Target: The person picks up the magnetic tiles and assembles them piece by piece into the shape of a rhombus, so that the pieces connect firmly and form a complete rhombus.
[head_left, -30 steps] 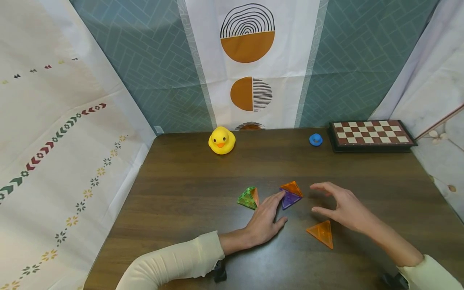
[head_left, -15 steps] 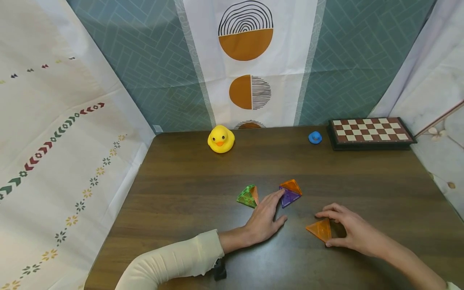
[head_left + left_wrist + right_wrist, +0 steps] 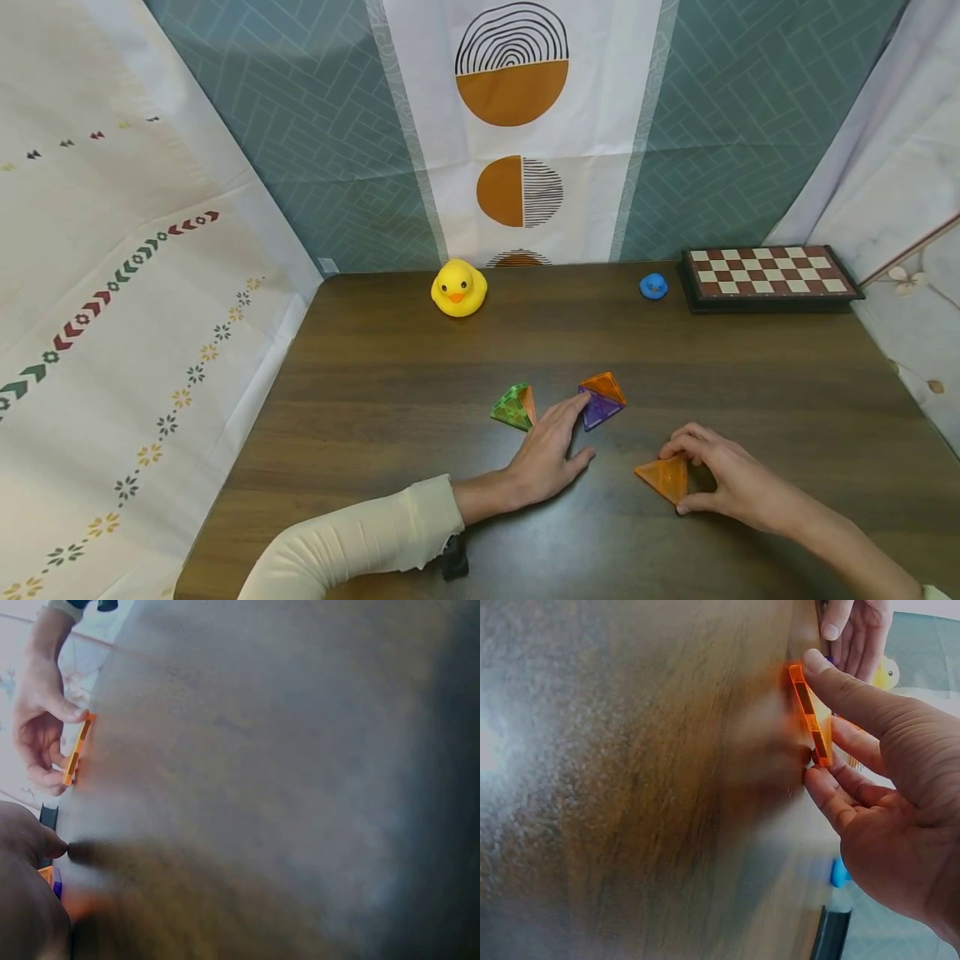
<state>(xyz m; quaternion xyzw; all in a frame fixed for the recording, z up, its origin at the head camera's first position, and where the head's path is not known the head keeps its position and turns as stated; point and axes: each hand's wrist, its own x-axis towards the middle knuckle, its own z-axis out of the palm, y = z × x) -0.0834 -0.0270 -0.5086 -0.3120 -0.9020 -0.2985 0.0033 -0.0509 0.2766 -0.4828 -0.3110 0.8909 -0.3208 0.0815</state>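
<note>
My right hand (image 3: 731, 479) pinches a translucent orange triangular magnetic tile (image 3: 663, 475) by its edge, thumb at the near corner and fingers at the far one. The right wrist view shows the same tile (image 3: 810, 716) edge-on between thumb and fingers. My left hand (image 3: 546, 458) lies palm down on the table, fingers extended. Its fingertips reach the purple triangular tile (image 3: 602, 412), which adjoins another orange tile (image 3: 604, 386). Just left of those fingers is a green tile piece (image 3: 512, 407) with a pale orange side, partly hidden by the hand.
A yellow rubber duck (image 3: 458, 288) and a small blue duck (image 3: 653, 287) stand along the back edge of the brown wooden table (image 3: 360, 400). At the back right lies a checkered board box (image 3: 768, 279). Printed cloths hang behind and at both sides.
My right hand has come down toward the near side and taken hold of the loose orange tile, which has barely shifted. The left hand has stayed in place.
</note>
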